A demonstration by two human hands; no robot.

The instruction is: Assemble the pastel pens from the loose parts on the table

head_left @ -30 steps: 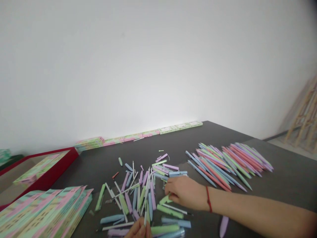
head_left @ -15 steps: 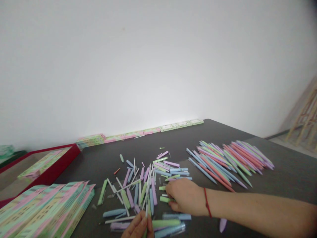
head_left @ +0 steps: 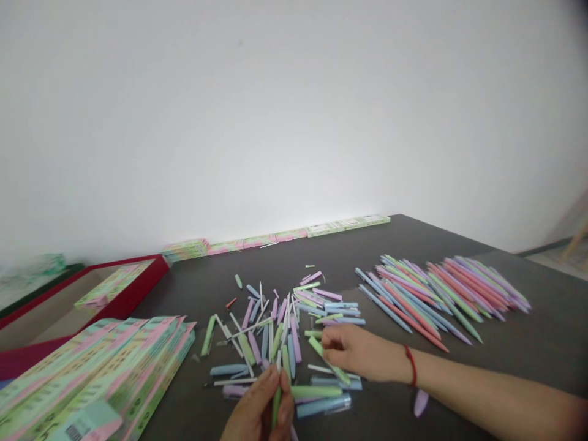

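Note:
My left hand [head_left: 264,410] is at the bottom edge, its fingers closed round a green pen part [head_left: 277,401] with a white refill sticking up from it. My right hand [head_left: 358,353] lies on the dark table [head_left: 528,349] over the loose pile of pastel pen parts [head_left: 280,331], fingers pinching a green pen barrel [head_left: 327,360] that slants down to the right. A red string circles my right wrist [head_left: 410,365]. Blue, green and purple barrels lie just below that hand.
A fanned row of assembled pastel pens [head_left: 441,291] lies at the right. Stacked printed packaging cards [head_left: 105,373] sit at the lower left, with a red tray [head_left: 92,300] of more cards behind. Flat boxes [head_left: 285,236] line the wall. One purple cap [head_left: 420,403] rests under my right forearm.
My left hand has risen into view with the green part and refill. My right hand has picked a green barrel out of the pile and lifted it slightly.

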